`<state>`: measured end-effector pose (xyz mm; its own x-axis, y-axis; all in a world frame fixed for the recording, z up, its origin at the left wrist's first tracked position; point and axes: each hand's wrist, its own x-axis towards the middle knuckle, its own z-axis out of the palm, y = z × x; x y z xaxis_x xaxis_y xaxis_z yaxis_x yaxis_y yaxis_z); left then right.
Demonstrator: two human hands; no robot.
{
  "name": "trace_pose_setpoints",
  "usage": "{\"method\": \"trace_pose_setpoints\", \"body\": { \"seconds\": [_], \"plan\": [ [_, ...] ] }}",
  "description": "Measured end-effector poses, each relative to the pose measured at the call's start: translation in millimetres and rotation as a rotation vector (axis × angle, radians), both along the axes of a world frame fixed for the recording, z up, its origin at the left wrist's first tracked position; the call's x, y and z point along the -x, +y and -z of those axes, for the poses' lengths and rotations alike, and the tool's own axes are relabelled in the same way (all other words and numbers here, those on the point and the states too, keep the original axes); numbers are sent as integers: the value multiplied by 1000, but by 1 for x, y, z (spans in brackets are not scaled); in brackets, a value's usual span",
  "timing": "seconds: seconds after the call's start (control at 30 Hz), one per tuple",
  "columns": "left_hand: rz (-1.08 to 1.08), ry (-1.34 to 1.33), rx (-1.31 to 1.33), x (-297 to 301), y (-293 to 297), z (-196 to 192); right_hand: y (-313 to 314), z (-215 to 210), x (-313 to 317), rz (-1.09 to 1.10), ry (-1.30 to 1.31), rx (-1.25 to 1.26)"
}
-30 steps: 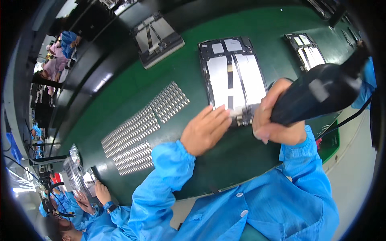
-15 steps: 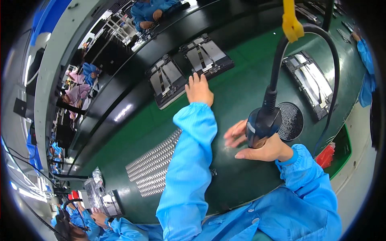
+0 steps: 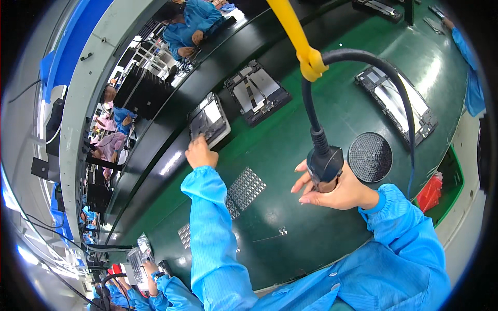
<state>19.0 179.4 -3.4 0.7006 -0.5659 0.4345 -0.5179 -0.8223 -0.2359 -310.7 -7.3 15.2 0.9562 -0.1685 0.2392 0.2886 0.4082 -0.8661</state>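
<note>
Close to a flat tablet-like device (image 3: 212,116) with a bright panel and dark areas, my left hand (image 3: 202,154) has its bent fingers on the near edge. The fingertips and the part beside them are blurred. The device looks slightly tilted, its pale side edge showing. My right hand (image 3: 340,191) curls round a black corded tool (image 3: 324,163), thumb and fingers on either side of it. The tool's lower end is hidden by the hand. Rows of small metal parts (image 3: 246,187) lie on the green mat, partly covered by my left sleeve.
A second device (image 3: 258,93) lies beyond my left hand, another (image 3: 399,103) at the right. A round black dish (image 3: 370,157) sits beside my right hand. A yellow strap (image 3: 293,31) holds the cable overhead. A green bin (image 3: 450,194) contains red material. Co-workers sit around.
My left hand has moved left to the near device, which now looks more tilted and blurred. My right hand stays round the tool. The whole view has shifted.
</note>
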Motion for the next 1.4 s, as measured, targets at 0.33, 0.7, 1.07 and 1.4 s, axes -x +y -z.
{"method": "trace_pose_setpoints", "body": {
  "seconds": [0.33, 0.7, 1.07, 1.4],
  "plan": [
    [114, -189, 498, 83, 36, -89, -15, -14, 8, 250, -22, 169],
    [670, 254, 240, 295, 26, -30, -32, -28, 19, 692, 47, 332],
    [354, 685, 441, 290, 67, 3, -45, -19, 26, 577, -41, 555],
    [101, 1255, 541, 259, 81, 9, -36, -15, 22, 558, -5, 554]
  ]
}}
